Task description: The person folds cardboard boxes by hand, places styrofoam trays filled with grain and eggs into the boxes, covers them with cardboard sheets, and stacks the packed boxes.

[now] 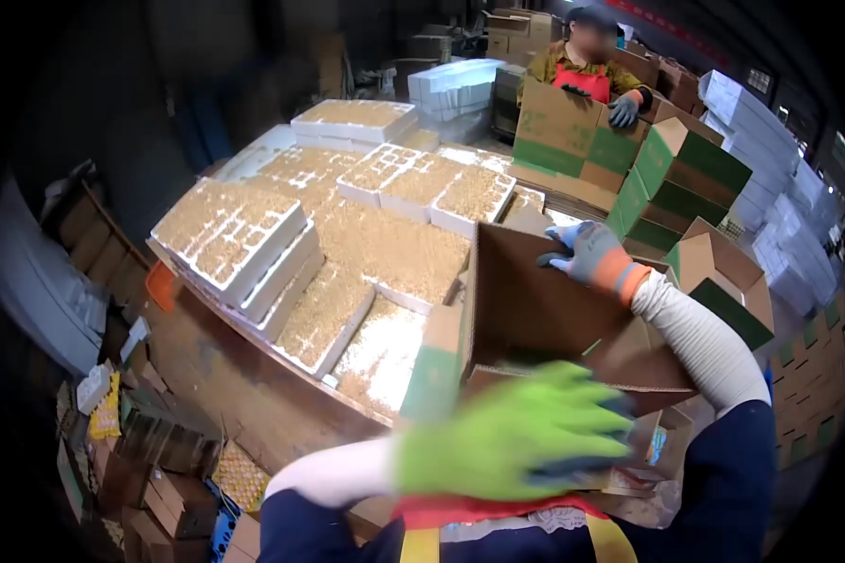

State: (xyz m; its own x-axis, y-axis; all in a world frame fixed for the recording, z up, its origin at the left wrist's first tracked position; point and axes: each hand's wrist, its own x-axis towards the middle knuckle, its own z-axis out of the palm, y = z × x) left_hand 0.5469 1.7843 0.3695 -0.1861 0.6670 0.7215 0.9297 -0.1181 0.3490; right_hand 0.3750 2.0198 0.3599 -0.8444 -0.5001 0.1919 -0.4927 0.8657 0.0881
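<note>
An open cardboard box [554, 314], brown inside with a green band outside, stands in front of me on the table's right side. My right hand [591, 253], in a grey and orange glove, is closed over the box's far rim. My left hand [526, 436], in a bright green glove, is smeared by motion but shows stretched, spread fingers. It hovers in front of the box's near side and holds nothing. Left of the box, white foam trays [230, 235] filled with tan granules are stacked, and an open-looking tray frame [380, 338] lies among loose granules.
Across the table a co-worker [582, 80] in a red apron and gloves handles a green-banded box [559, 127]. More boxes [676, 178] stand at the right. White foam stacks [455, 89] are behind. Cartons and egg trays [239, 474] crowd the lower left floor.
</note>
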